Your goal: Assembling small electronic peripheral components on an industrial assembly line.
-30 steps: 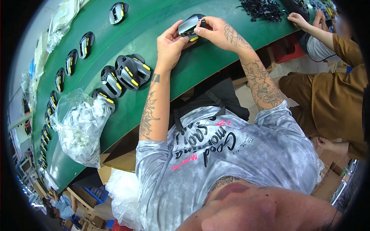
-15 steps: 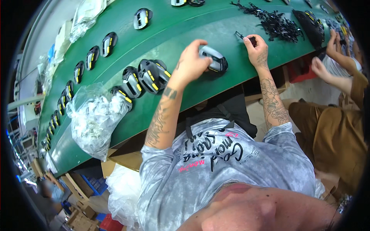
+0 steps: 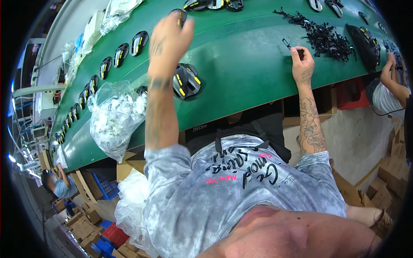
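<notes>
Left hand [image 3: 171,41] has moved farther out to a yellow-marked shell [image 3: 183,16]

Tabletop [image 3: 245,62]: brightly lit, pale sheen, edge bowed by the lens
Left hand [image 3: 170,38]: smeared by motion blur
Right hand [image 3: 303,63]: fairly crisp
Plastic bag [image 3: 112,118]: white glints on its folds
Lights [image 3: 12,158]: glaring white, far left
Corners: black

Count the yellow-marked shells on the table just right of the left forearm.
2: the front shell, and the rear shell partly behind it. More may be hidden behind the left forearm.
</notes>
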Demonstrator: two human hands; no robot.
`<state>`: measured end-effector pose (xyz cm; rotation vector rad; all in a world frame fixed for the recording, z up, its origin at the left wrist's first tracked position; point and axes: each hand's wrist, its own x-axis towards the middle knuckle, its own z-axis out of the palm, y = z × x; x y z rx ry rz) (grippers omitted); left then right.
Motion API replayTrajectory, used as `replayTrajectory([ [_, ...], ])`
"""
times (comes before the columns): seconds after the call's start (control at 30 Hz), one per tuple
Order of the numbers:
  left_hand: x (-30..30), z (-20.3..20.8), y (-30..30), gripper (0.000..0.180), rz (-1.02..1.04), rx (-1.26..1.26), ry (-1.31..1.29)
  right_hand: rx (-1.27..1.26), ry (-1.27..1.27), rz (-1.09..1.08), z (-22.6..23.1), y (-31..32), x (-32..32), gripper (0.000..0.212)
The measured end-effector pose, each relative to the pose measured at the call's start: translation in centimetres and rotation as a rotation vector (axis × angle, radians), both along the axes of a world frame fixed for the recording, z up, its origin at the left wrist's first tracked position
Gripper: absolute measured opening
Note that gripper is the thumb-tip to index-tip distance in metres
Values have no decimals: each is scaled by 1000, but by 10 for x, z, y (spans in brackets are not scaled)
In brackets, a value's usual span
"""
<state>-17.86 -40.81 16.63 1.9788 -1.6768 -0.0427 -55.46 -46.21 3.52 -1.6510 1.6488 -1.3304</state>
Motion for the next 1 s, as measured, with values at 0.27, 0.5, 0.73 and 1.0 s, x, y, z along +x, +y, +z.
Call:
replayTrajectory([
  [0.27, -18, -69, 139, 77, 397, 347, 8, 14, 195, 107, 12, 3, 26, 23],
  [0.5, -55, -44, 99, 70, -2, -84, 227, -35, 174, 129, 6, 4, 9, 22],
  [0.73, -117, -96, 24, 83, -254, 105, 330, -16, -336, 274, -5, -3, -2, 26],
  [1.0, -95, -128, 30, 72, -420, 125, 1312, 332, -558, 410, 13, 67, -3, 25],
])
